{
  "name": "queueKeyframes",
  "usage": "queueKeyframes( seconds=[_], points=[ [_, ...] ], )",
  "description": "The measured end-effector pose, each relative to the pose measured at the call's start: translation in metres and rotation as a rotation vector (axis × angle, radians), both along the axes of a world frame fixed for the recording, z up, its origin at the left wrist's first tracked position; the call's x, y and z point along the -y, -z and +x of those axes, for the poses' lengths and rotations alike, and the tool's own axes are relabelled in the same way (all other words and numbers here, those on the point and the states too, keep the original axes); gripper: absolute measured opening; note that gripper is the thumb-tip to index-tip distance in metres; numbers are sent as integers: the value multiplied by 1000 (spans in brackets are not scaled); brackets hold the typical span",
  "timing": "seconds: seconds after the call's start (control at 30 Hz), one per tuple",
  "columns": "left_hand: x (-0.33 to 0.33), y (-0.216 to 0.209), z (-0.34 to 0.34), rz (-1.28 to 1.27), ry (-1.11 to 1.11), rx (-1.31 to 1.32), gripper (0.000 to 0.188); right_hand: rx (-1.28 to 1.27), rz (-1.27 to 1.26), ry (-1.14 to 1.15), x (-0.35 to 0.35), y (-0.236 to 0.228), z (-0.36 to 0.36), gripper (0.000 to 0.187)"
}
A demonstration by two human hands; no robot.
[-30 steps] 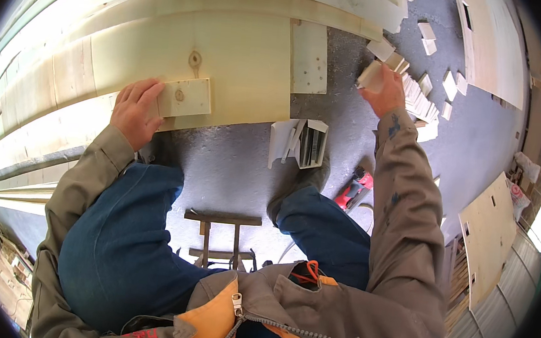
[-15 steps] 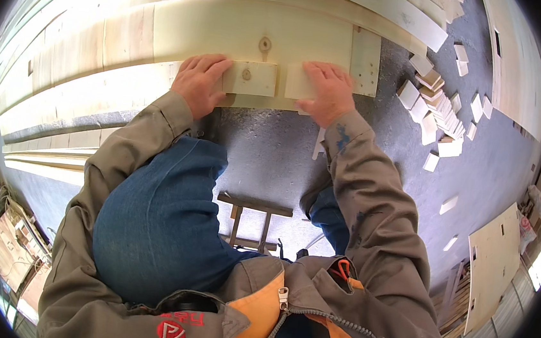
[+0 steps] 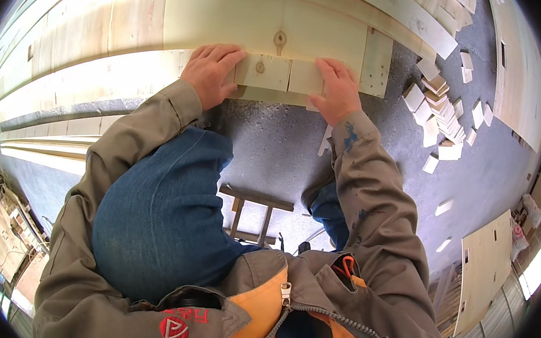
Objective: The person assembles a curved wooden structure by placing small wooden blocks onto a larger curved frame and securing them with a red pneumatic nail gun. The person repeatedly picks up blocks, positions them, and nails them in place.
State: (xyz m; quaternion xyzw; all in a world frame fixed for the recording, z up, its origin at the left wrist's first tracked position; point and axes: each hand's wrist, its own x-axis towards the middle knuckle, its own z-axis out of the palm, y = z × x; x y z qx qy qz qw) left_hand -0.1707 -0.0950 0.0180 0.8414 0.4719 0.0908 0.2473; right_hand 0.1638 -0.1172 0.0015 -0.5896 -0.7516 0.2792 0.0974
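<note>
My left hand (image 3: pixel 211 74) is closed on a pale wooden strip (image 3: pixel 261 72) with a knot in it, fingers over its far edge and thumb at its near edge. A short wooden block (image 3: pixel 305 77) lies end to end with it, a thin dark seam between them. Round the right end of that block my right hand (image 3: pixel 338 92) is closed, thumb low and fingers on top. Both pieces rest on a wide pale wooden panel (image 3: pixel 222 20), whose near edge shows below them.
Long boards (image 3: pixel 400 13) are layered beyond the panel and to the left. A heap of small wood offcuts (image 3: pixel 439 113) lies on the grey floor at the right. Below me stands a small wooden frame (image 3: pixel 255 198). A flat board (image 3: pixel 486 265) leans at the lower right.
The gap between the knotted strip and the short block has closed, and their ends now meet. My view has shifted slightly, so the panel and both hands appear further right and higher.
</note>
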Motion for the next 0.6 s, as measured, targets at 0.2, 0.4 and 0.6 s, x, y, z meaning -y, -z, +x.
queueKeyframes(
  seconds=[0.2,0.4,0.6],
  points=[
    [0,0,1,0,-14,-13,73,-26,42,31,3,6,-4,79],
    [0,3,1,5,-9,-13,73,-68,71,63,7,14,-7,81],
    [0,1,2,9,-6,-41,79,-89,86,63,6,13,-6,80]
  ],
)
